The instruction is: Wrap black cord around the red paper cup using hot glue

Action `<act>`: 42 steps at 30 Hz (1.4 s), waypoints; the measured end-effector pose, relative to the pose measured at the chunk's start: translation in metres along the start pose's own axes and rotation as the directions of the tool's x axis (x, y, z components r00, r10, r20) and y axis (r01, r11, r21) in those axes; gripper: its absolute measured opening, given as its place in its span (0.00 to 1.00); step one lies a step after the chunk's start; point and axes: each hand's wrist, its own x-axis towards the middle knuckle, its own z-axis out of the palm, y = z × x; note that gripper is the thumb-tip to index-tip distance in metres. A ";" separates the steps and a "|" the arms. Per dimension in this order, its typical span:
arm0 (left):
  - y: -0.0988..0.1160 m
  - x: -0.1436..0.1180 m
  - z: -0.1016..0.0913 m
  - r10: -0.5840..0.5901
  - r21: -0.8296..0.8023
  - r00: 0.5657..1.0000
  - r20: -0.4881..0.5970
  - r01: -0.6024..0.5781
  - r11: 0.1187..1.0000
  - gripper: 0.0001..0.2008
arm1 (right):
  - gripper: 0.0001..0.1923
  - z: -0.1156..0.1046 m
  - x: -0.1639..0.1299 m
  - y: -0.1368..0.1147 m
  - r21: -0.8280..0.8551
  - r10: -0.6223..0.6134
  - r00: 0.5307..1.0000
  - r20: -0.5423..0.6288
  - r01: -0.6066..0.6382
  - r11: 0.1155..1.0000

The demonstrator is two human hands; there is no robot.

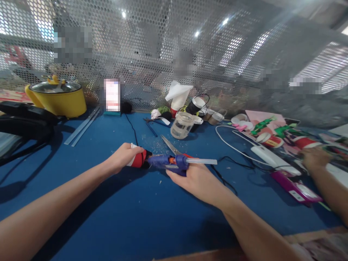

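Observation:
My left hand (pixel 122 156) is closed around a red and white paper cup (pixel 138 158), which lies on its side with its dark end toward the right. My right hand (pixel 199 179) grips a blue hot glue gun (pixel 165 163), a translucent glue stick (pixel 202 161) jutting from its back. The gun's nozzle points left and meets the dark end of the cup; whether they touch I cannot tell. Scissors (pixel 171 145) lie just behind the gun, partly covered by it. Farther back stands a clear plastic cup (pixel 181 127).
A yellow pot (pixel 59 99) with a glass lid, loose glue sticks (pixel 83 127) and a lit phone (pixel 112 96) stand at the back left. To the right are a white power strip (pixel 274 159), a purple box (pixel 296 188), cables, and another person's hand (pixel 317 157) at craft pieces.

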 end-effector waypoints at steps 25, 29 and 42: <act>0.000 -0.003 -0.001 0.134 0.229 0.990 0.041 -0.140 0.963 0.14 | 0.09 -0.003 0.017 0.004 0.110 0.070 0.993 -0.092 -0.060 0.992; 0.001 -0.003 -0.001 0.133 0.266 0.990 0.050 -0.142 0.953 0.15 | 0.12 -0.002 0.021 0.007 0.244 0.131 0.991 0.000 -0.127 0.961; 0.002 -0.004 -0.002 0.138 0.168 0.988 0.066 -0.147 0.975 0.14 | 0.08 -0.040 0.059 0.036 0.781 0.323 0.929 -0.179 -0.065 0.621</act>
